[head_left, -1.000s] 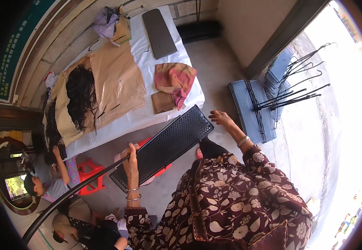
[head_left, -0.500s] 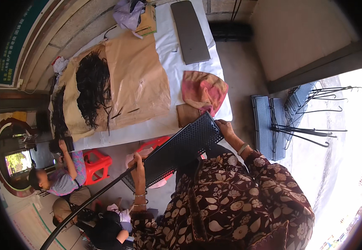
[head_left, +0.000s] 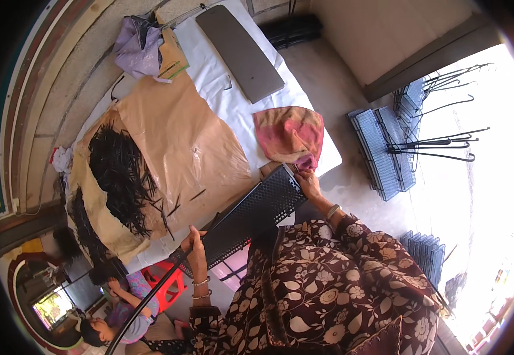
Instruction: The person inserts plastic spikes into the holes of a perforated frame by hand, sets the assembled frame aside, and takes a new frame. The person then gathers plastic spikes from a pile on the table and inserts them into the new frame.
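A long dark perforated metal tray (head_left: 251, 216) slants across in front of me, its far right end by the table's edge. My left hand (head_left: 195, 253) is closed round a black rod (head_left: 144, 305) that runs from the tray's near left end down to the lower left. At the right end, my right hand (head_left: 310, 186) is closed at the tray's edge. Its fingertips are beside the lower corner of a pink and tan cloth (head_left: 289, 133), partly hiding it; whether they also pinch the cloth I cannot tell.
On the white-covered table (head_left: 218, 89) lie brown paper (head_left: 180, 124), a heap of black strips (head_left: 115, 177), a grey board (head_left: 239, 53) and a purple bag (head_left: 138, 50). Perforated racks with hooked rods (head_left: 381, 154) stand right. Another person (head_left: 129, 310) sits lower left by a red stool (head_left: 168, 284).
The view has turned, so the table and racks appear shifted and tilted. My right hand and the tray's end have come closer to the cloth's corner. My left hand keeps its grip.
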The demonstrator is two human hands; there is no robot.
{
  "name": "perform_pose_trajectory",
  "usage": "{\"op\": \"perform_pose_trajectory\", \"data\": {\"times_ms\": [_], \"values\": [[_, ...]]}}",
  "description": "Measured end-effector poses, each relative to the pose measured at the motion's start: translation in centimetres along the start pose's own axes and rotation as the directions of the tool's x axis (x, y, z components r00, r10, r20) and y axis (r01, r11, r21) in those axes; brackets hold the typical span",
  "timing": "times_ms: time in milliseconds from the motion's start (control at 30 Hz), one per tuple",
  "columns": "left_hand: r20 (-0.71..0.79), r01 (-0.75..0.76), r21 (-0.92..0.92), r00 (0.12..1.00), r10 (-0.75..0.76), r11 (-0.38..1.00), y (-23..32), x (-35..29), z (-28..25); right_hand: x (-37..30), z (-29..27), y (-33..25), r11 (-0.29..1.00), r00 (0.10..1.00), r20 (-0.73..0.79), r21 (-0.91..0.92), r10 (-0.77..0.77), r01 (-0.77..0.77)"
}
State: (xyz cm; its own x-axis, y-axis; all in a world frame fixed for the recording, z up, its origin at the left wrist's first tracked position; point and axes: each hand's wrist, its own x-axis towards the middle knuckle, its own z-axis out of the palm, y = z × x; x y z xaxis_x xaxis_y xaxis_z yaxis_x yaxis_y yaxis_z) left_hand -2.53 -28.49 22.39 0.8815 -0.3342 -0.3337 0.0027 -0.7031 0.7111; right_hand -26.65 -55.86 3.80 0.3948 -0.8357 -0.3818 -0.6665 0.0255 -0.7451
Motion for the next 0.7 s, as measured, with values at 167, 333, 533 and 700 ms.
{"op": "perform_pose_trajectory", "data": {"times_ms": [167, 333, 533, 700], "values": [[0.144, -0.115, 0.074, 0.984, 0.104, 0.991, -0.5, 4.1, -0.4, 0.0, 1.8, 0.4, 0.999, 0.997, -0.065, 0.040, 0.028, -0.026], [0.241, -0.111, 0.062, 0.966, 0.093, 0.992, -1.6, 6.0, -0.4, 0.4, 2.8, 1.3, 0.995, 0.998, -0.024, 0.081, 0.056, -0.054], [0.158, -0.090, 0.023, 0.984, 0.085, 0.996, -3.5, 6.7, -0.9, 0.0, 4.2, 1.0, 0.996, 0.998, -0.025, 0.066, 0.056, -0.054], [0.229, -0.092, 0.029, 0.970, 0.083, 0.995, -2.9, 7.5, -1.7, 0.4, 6.2, 2.4, 1.000, 0.986, -0.166, 0.025, 0.000, 0.004]]}}
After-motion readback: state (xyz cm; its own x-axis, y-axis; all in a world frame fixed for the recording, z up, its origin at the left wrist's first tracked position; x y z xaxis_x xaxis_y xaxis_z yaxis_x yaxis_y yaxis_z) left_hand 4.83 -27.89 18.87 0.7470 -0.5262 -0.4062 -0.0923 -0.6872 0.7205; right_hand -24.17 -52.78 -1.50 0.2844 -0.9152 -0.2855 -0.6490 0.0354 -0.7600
